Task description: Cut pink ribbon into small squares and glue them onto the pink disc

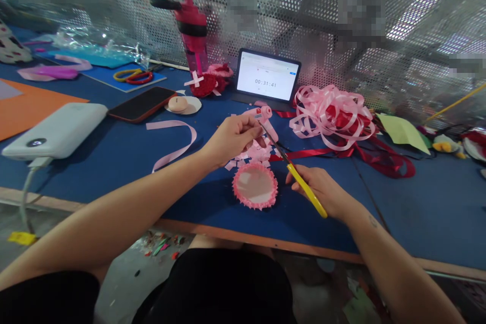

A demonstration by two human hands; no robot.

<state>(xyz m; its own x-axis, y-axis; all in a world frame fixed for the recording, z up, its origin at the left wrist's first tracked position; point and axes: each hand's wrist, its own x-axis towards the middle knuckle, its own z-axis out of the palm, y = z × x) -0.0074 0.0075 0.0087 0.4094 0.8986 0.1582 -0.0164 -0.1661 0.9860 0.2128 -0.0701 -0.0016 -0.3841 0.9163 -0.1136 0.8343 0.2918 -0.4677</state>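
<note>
My left hand [233, 136] is closed in a pinch on a small piece of pink ribbon [259, 116] held above the blue table [114, 162]. My right hand [322, 191] grips yellow-handled scissors [299, 179], whose blades reach up to the ribbon piece at my left fingertips. Below the hands lies a round disc edged with pink ribbon ruffles [255, 186]. A heap of small cut pink ribbon pieces [252, 154] lies just behind the disc.
A tangle of pink and red ribbon [334, 119], a pink glue gun [268, 121], a tablet showing a timer [268, 77], a pink bottle [194, 35], a phone [141, 104], a white power bank [56, 130] and a loose ribbon strip [174, 142] lie around.
</note>
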